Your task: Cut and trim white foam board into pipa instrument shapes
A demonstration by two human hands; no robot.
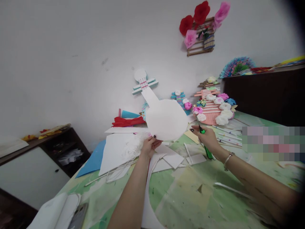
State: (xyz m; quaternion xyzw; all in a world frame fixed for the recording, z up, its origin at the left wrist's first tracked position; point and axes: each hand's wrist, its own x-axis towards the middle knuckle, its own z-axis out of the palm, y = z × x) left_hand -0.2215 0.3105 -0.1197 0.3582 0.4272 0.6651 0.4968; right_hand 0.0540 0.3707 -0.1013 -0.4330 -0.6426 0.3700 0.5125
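I am pinching the white, round-bodied, long-necked card cutout (166, 119) at its lower edge with my left hand (149, 147), likely so its broad face stays uncovered, and am holding it up over the green patterned tablecloth (176, 203). My right hand (209, 140) is gripping a slim green-and-black tool (208, 153) beside it, presumably keeping its tip off the card.

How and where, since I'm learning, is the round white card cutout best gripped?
Probably pinch the round white card cutout at its lower rim, from below, as the left hand does: its body looks flat and is raised, leaving that edge reachable.
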